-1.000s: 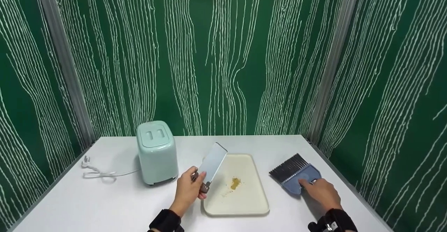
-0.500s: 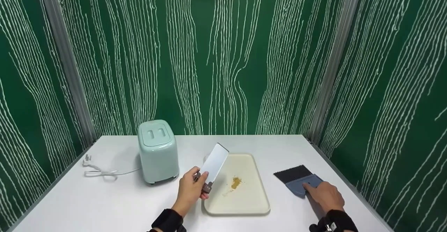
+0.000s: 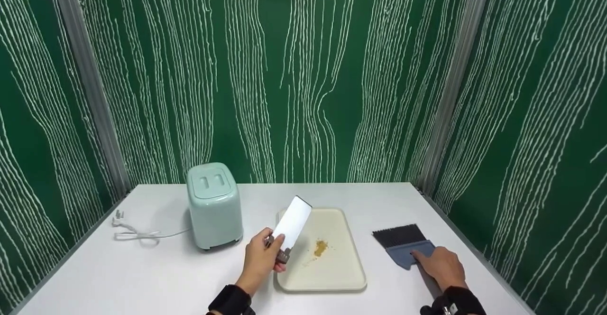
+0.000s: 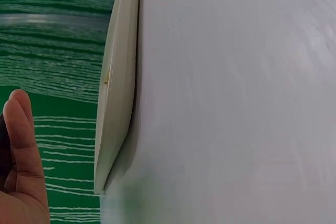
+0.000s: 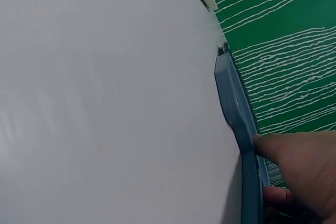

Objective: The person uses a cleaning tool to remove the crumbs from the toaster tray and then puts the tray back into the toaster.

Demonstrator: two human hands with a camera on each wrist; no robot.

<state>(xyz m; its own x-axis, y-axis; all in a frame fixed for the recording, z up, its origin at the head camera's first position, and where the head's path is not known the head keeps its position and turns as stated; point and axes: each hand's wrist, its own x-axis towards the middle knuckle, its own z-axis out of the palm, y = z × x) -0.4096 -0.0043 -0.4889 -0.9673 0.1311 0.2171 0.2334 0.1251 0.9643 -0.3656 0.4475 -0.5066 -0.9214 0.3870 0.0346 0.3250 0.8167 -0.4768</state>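
Observation:
In the head view my left hand grips a scraper by its brown end. Its flat, shiny rectangular blade points up and away over the left side of a cream tray. A small heap of yellowish-brown crumbs lies mid-tray. My right hand holds a brush with a blue body and black bristles, right of the tray. The right wrist view shows the thumb against the brush, low over the table. Fingers appear in the left wrist view; the blade does not.
A mint-green toaster stands at the back left of the white table. Its white cord and plug lie to its left. Green walls with white lines enclose the table's back and sides.
The brush has turned and shifted slightly right, and its bristles now sit lower in the head view. My left hand and the scraper have moved a little right. The crumbs look unchanged.

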